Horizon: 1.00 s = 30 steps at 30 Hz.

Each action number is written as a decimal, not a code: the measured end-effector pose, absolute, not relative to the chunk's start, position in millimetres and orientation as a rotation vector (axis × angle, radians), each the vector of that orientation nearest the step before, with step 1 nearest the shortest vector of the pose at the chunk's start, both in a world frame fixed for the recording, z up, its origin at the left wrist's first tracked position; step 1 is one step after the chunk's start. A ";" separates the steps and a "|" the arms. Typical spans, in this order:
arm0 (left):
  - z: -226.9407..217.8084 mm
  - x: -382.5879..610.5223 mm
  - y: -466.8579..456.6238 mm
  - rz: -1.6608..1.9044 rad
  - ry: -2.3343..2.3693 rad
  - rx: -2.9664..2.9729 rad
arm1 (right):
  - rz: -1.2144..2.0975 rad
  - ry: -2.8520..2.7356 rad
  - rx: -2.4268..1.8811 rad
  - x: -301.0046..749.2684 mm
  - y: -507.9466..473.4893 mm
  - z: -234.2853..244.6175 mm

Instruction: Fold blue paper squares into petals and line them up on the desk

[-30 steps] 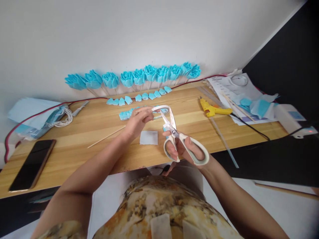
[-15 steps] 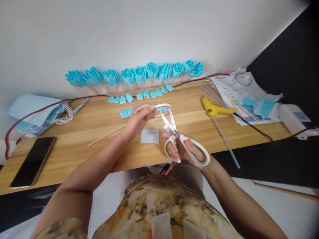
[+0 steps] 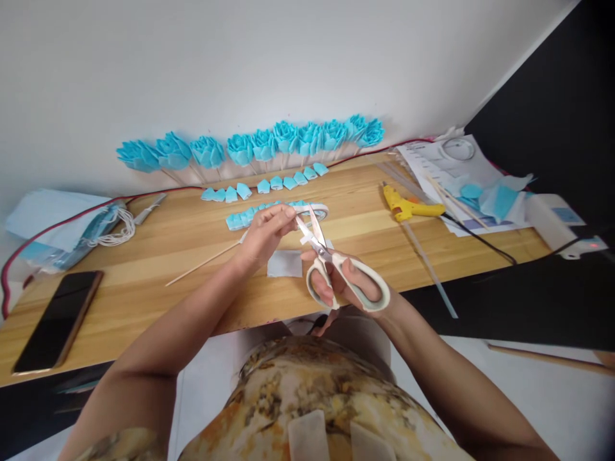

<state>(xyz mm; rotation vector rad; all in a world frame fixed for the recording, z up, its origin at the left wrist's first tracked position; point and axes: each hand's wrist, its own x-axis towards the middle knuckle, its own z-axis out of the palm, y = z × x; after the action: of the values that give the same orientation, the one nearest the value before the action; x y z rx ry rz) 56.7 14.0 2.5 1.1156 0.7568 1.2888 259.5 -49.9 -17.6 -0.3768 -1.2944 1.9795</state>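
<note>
My left hand (image 3: 265, 235) pinches a roll of white tape (image 3: 314, 210) just above the wooden table (image 3: 158, 246), near the middle. My right hand (image 3: 346, 280) grips white-handled scissors (image 3: 336, 269); their open blades straddle a short strip of tape pulled from the roll. A small white square of cloth (image 3: 285, 263) lies on the table under my hands. A thin wooden stick (image 3: 202, 263) lies to the left of it.
A row of blue paper flowers (image 3: 250, 147) leans on the wall, with folded blue petals (image 3: 262, 187) in front. A yellow glue gun (image 3: 410, 206) and papers (image 3: 461, 169) lie at the right. A phone (image 3: 57, 320) and face masks (image 3: 72, 230) lie at the left.
The scissors have moved left toward the roll, and the blades now straddle the tape strip. My left hand has barely moved.
</note>
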 end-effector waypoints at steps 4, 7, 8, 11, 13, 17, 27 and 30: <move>2.6 57.9 10.8 1.265 0.742 1.150 | 1.999 -1.241 -0.379 250.8 -45.7 -11.6; 3.7 59.3 8.3 1.267 0.753 1.156 | 2.032 -1.164 -0.399 244.1 -44.1 -7.5; 4.3 59.9 7.5 1.270 0.760 1.155 | 2.038 -1.138 -0.406 242.4 -43.9 -6.9; 6.7 61.6 5.5 1.269 0.775 1.146 | 2.027 -1.096 -0.433 239.7 -43.9 -7.7; 8.2 62.5 4.8 1.271 0.781 1.139 | 2.021 -1.090 -0.450 239.1 -44.3 -9.7; 8.8 63.0 4.0 1.285 0.778 1.115 | 2.042 -1.008 -0.446 237.4 -46.3 -11.9; 1.0 59.3 6.9 1.276 0.799 1.051 | 2.107 -0.880 -0.471 236.3 -47.9 3.3; 0.8 57.3 7.7 1.270 0.794 1.079 | 2.109 -0.885 -0.483 238.0 -48.3 -0.4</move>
<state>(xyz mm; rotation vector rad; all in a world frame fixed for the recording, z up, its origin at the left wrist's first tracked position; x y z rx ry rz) 57.3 7.7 0.8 1.0790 0.7935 1.2704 238.0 -48.3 -0.4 -0.4832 -0.8854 2.1087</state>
